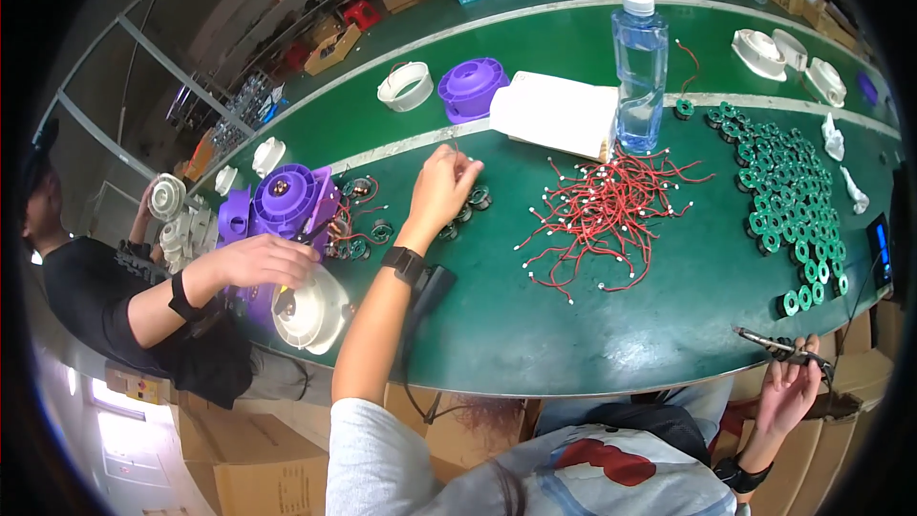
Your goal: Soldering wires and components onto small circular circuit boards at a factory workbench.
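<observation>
My left hand (442, 188), a dark watch on its wrist, is over the middle of the bench with its fingers curled together. A thin strand shows at its fingertips, too small to make out. Just beside and below it lie several small round coils with green boards (479, 198). My right hand (791, 388) is at the bench's front right edge, closed around a soldering iron (781, 350) whose tip points left over the bench. Between my hands lies a tangled pile of red wires (616, 215) with white connectors. Many green ring-shaped coils (785, 186) stand in rows at the right.
A clear bottle (640, 76) stands behind the wires, beside a white box (556, 113). Purple housings (472, 88) and white rings (405, 87) lie farther back. On the left, a co-worker's hand (265, 262) is above a white round housing (313, 310). A blue-lit display (881, 247) is far right.
</observation>
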Demonstrator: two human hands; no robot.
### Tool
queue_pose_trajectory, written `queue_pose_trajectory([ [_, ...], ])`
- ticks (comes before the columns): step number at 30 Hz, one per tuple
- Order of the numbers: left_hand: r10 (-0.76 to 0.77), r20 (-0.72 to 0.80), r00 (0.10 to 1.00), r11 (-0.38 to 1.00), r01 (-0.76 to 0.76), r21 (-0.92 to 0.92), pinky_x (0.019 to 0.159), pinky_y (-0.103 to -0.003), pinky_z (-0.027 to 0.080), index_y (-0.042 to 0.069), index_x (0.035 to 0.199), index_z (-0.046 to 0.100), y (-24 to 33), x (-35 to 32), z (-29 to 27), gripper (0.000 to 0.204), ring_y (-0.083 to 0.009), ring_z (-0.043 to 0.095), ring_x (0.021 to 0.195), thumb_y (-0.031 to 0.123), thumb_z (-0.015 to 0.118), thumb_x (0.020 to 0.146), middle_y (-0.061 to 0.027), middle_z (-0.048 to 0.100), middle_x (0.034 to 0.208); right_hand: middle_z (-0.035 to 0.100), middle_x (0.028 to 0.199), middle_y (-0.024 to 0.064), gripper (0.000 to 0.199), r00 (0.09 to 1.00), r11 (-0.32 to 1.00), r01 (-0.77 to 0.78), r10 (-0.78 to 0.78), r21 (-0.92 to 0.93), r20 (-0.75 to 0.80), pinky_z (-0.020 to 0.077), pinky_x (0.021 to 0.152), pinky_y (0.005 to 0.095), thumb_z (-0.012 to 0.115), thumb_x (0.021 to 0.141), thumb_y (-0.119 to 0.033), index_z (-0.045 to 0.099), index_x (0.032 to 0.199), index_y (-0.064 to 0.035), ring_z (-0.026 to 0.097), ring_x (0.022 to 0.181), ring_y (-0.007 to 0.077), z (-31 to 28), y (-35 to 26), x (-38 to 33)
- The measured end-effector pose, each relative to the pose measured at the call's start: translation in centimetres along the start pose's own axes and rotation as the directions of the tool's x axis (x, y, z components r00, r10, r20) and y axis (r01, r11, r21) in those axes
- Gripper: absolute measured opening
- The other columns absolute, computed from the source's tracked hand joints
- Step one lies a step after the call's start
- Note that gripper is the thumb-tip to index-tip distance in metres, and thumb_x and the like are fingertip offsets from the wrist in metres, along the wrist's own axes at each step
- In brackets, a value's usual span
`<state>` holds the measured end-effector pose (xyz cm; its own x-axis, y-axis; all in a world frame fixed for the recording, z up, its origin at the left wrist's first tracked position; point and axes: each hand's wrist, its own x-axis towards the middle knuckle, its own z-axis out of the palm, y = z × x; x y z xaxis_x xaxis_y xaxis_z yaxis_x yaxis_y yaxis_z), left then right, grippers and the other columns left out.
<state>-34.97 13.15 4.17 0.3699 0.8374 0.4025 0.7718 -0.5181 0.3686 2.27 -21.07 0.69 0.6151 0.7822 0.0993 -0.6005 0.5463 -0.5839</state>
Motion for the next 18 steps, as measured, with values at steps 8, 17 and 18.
queue_pose_trajectory([
  [8,-0.049,-0.135,0.990,0.999,0.047,-0.016,0.046,-0.037,0.034,-0.005,0.060,0.046,-0.3,0.2,-0.9,0.034,-0.0317,0.042,0.043,0.019,0.048,0.083,-0.0197,0.044,0.049,0.045,0.088,0.0085,0.016,0.999,0.999,0.032,-0.033,0.027,0.037,0.0322,0.044,0.0176,0.041,0.083,-0.011,0.035,0.096,-0.0029,0.037,0.052,0.0059,-1.3,-0.9,-0.2],
  [17,-0.064,0.002,0.998,0.918,0.060,-0.391,0.039,-0.020,0.025,0.007,0.056,0.038,9.0,-1.7,-4.2,0.036,-0.0031,0.030,0.043,0.023,0.044,0.087,0.0049,0.034,0.049,0.044,0.086,0.0082,0.016,0.997,1.000,0.020,-0.019,0.016,-0.081,0.0305,0.043,0.0177,0.041,0.083,-0.011,0.035,0.095,-0.0032,0.036,0.051,0.0052,-0.8,-1.3,0.0],
  [18,-0.066,0.066,0.996,0.887,0.089,-0.453,0.039,-0.022,0.024,0.005,0.055,0.038,10.9,-2.0,-4.4,0.037,-0.0040,0.029,0.043,0.022,0.044,0.087,0.0039,0.032,0.047,0.042,0.082,0.0072,0.015,0.996,1.000,0.021,-0.019,0.022,-0.084,0.0304,0.043,0.0176,0.041,0.082,-0.010,0.035,0.094,-0.0034,0.036,0.050,0.0052,-0.6,-1.2,0.0],
])
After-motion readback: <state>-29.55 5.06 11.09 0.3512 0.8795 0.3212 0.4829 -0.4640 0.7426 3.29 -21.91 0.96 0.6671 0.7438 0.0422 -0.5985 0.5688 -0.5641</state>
